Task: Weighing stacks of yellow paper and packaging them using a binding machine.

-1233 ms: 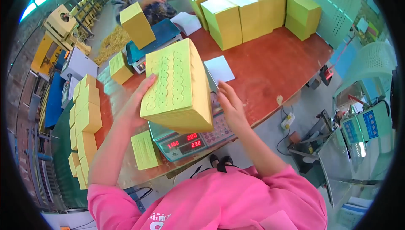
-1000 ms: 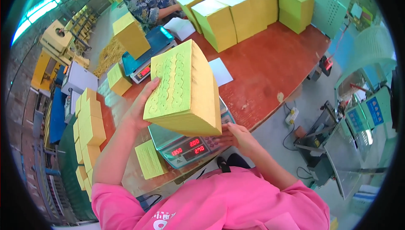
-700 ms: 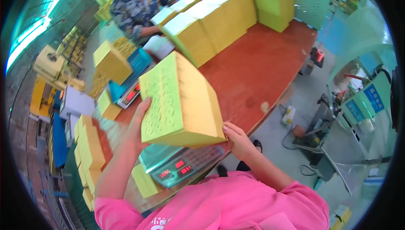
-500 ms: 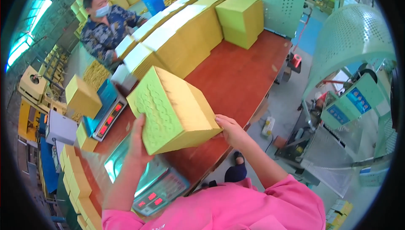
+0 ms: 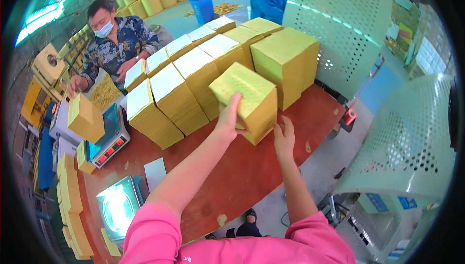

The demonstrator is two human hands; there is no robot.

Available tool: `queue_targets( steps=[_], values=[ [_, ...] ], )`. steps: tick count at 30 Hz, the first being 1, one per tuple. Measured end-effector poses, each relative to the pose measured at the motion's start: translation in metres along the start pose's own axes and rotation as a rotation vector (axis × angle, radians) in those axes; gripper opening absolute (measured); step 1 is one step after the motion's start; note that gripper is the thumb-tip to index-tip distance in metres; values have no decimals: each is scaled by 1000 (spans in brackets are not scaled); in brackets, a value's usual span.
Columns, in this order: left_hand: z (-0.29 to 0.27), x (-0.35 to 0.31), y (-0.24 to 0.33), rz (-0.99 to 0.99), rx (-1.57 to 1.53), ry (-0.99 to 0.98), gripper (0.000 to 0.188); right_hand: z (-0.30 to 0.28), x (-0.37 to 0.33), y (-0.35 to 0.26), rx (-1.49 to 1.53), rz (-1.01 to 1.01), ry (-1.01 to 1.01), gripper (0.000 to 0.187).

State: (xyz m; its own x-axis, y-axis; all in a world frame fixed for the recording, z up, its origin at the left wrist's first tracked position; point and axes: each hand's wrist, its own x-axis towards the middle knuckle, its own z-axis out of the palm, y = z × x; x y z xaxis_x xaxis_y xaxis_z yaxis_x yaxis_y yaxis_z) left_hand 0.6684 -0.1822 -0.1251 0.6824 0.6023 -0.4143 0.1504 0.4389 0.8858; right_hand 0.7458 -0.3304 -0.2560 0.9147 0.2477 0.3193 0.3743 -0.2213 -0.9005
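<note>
Swinging away from the near scale (image 5: 116,210), yellow paper block (image 5: 244,94) now arrives just in front of the right part of the row of stacks (image 5: 172,89)! Left hand (image 5: 228,121) clasps its near left side, thumb and fingers apart; right hand (image 5: 284,140) sits at its right edge, digits parted, though whether they pinch it I can't tell. Left of the row, a second scale (image 5: 114,126) bears a smaller block (image 5: 87,118); behind the row sits a masked co-worker (image 5: 118,43).
</note>
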Motion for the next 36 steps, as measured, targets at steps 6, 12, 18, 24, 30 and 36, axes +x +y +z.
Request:
queue_targets(
  steps=[6,12,18,24,30,36],
  values=[
    [16,45,24,-85,44,-66,84,27,-10,18,23,-87,-182,54],
    [15,53,8,90,-278,-510,87,19,-5,39,50,-110,-283,59],
    [-122,-137,24,170,146,-384,105,9,-8,39,127,-25,-207,37],
    [-347,-330,-42,166,-170,85,64,54,-145,-119,359,-42,-480,26],
    [-474,-521,-97,190,-253,530,51,119,-339,-298,715,-228,-1058,21],
    [-611,-660,-161,257,-169,627,52,164,-521,-410,714,-437,-1496,28]
  ],
)
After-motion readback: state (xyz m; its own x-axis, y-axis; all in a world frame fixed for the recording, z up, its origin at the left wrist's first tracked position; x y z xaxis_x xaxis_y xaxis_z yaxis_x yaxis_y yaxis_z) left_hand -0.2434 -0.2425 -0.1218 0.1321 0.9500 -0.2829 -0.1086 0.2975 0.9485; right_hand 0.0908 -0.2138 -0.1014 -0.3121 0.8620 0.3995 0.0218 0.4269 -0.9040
